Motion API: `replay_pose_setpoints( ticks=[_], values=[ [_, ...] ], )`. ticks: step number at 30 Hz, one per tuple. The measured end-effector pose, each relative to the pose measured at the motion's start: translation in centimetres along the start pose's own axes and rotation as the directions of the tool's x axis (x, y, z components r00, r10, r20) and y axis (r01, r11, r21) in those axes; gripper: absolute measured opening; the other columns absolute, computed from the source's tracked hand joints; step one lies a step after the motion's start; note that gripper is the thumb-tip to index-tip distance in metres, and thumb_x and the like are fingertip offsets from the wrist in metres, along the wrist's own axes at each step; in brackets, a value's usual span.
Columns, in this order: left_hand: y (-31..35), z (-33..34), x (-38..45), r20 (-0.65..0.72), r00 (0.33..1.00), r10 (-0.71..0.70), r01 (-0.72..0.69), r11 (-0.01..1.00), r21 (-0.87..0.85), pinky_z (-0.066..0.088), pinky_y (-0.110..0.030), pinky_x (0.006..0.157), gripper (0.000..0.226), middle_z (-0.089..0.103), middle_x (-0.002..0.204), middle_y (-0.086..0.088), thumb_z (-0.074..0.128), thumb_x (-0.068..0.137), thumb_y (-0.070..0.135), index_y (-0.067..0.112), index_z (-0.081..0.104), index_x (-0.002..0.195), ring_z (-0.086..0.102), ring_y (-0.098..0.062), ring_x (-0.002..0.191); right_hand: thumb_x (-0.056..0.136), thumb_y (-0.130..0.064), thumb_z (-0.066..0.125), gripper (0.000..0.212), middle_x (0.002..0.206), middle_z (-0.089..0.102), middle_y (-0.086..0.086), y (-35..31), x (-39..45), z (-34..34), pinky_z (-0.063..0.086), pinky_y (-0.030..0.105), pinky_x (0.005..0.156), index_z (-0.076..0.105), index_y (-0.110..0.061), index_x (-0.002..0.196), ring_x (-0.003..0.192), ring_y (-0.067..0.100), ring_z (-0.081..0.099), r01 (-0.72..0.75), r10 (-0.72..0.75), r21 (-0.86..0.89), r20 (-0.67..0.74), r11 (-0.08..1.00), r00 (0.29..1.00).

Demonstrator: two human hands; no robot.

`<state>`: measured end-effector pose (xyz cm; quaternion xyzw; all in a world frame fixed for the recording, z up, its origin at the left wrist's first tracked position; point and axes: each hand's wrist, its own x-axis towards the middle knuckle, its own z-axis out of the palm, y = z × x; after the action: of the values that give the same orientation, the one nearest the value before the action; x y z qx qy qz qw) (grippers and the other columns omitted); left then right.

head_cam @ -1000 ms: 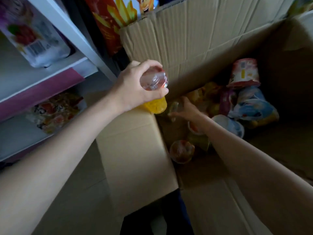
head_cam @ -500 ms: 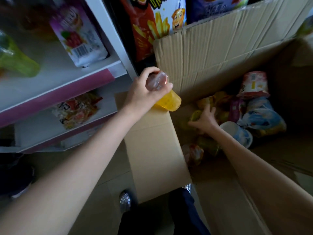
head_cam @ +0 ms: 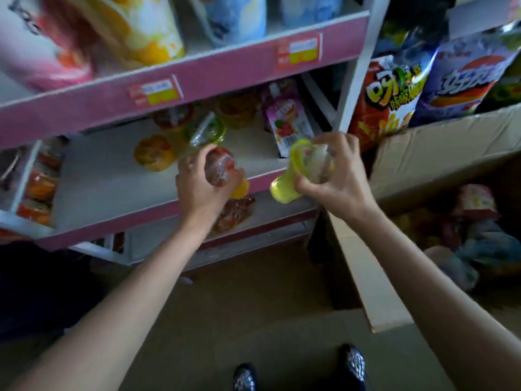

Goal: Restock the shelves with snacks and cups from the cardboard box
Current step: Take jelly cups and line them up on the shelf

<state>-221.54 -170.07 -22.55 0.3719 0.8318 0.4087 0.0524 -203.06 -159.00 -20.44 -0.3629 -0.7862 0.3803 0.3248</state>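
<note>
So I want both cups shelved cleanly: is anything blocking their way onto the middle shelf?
Nothing visible blocks it. The white middle shelf is bare before the orange-bottomed jelly cup and yellow-green jelly cup; shelved cups sit further back.

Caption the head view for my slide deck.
Left hand and right hand each bring a cup toward the shelf.

1. A small shop: pink-edged shelves [head_cam: 197,83] at 11 o'clock carry price labels [head_cam: 298,52].
2. Packaged snack bags [head_cam: 392,91] stand at 1 o'clock.
3. A cardboard box [head_cam: 439,153] of stock sits at 3 o'clock.
</note>
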Motion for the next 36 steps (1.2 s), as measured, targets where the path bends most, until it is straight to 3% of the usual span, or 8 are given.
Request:
replay_pose_setpoints(
  ticks=[3,6,9,14,18,22,28,36],
  values=[
    [-4.1,-4.3,1.3,-0.091,0.995,0.030,-0.022,0.996,0.090,0.040,-0.041,0.097,0.066,0.049,0.123,-0.014,0.065,0.068,0.054,0.021,0.052,0.124,0.047,-0.034,0.112,0.062,-0.026,0.081,0.069,0.123,0.036,0.013,-3.8,1.1,7.2,0.032,0.013,0.090,0.047,-0.005,0.119,0.110,0.017,0.038,0.138,-0.136,-0.039,0.063,0.990,0.989],
    [-7.9,-7.8,2.6,-0.132,0.990,0.040,-0.011,0.977,0.214,0.039,-0.045,0.097,0.065,0.048,0.120,-0.019,0.063,0.068,0.051,0.017,0.054,0.123,0.045,-0.036,0.112,0.059,-0.028,0.079,0.070,0.121,0.042,0.019,-6.5,2.6,13.2,0.040,0.037,0.096,0.049,-0.001,0.116,0.111,0.033,0.042,0.265,-0.251,-0.104,0.135,0.959,0.959],
    [-11.8,-9.6,5.1,-0.130,0.991,0.043,-0.006,0.961,0.278,0.034,-0.045,0.098,0.060,0.051,0.118,-0.020,0.069,0.072,0.045,0.017,0.054,0.123,0.042,-0.037,0.114,0.057,-0.028,0.079,0.067,0.113,0.049,0.024,-7.8,4.4,17.9,0.042,0.048,0.090,0.052,0.004,0.110,0.102,0.040,0.045,0.353,-0.307,-0.204,0.225,0.913,0.925],
    [-14.7,-9.0,8.6,-0.079,0.996,-0.031,0.055,0.944,0.325,0.025,-0.045,0.104,0.068,0.041,0.135,-0.020,0.065,0.078,0.046,0.019,0.042,0.136,0.030,-0.036,0.128,0.066,-0.030,0.073,0.059,0.125,0.055,0.027,-6.3,6.5,22.6,0.032,0.059,0.103,0.061,0.001,0.115,0.119,0.045,0.050,0.475,-0.370,-0.467,0.302,0.746,0.878],
    [-14.2,-8.9,9.5,0.030,0.999,-0.016,0.000,0.874,0.485,0.004,-0.062,0.109,0.072,0.013,0.156,-0.006,0.058,0.085,0.045,0.023,0.026,0.145,0.001,-0.031,0.144,0.086,-0.027,0.059,0.072,0.153,0.019,0.018,-5.2,5.6,23.0,0.010,0.052,0.114,0.022,-0.020,0.148,0.140,0.038,0.018,0.436,-0.273,-0.612,0.345,0.659,0.898],
    [-14.0,-9.4,8.1,0.060,0.993,0.102,-0.118,0.856,0.502,0.002,-0.059,0.112,0.068,0.017,0.155,-0.012,0.058,0.086,0.039,0.017,0.029,0.144,0.008,-0.031,0.143,0.088,-0.016,0.055,0.072,0.155,0.013,0.014,-5.6,5.0,21.0,0.014,0.043,0.115,0.018,-0.020,0.148,0.141,0.033,0.016,0.436,-0.274,-0.519,0.361,0.735,0.892],
    [-9.3,-5.9,2.8,-0.067,0.933,0.354,-0.310,0.882,0.355,0.031,-0.049,0.098,0.044,0.046,0.129,-0.018,0.051,0.079,0.012,0.006,0.050,0.122,0.043,-0.038,0.117,0.083,-0.006,0.055,0.059,0.142,0.036,0.022,-3.2,3.7,13.1,0.030,0.047,0.107,0.038,-0.004,0.139,0.130,0.040,0.034,0.356,-0.281,-0.474,0.224,0.806,0.933],
    [1.9,4.4,-0.1,0.098,0.854,0.511,-0.520,0.834,0.185,0.037,-0.045,0.098,0.043,0.050,0.122,-0.017,0.046,0.076,0.007,0.008,0.050,0.119,0.046,-0.031,0.116,0.085,-0.013,0.056,0.057,0.137,0.040,0.017,5.3,0.2,-2.1,0.036,0.049,0.102,0.037,-0.009,0.139,0.121,0.040,0.039,0.031,0.021,-0.574,0.084,0.819,0.996]
  ],
)
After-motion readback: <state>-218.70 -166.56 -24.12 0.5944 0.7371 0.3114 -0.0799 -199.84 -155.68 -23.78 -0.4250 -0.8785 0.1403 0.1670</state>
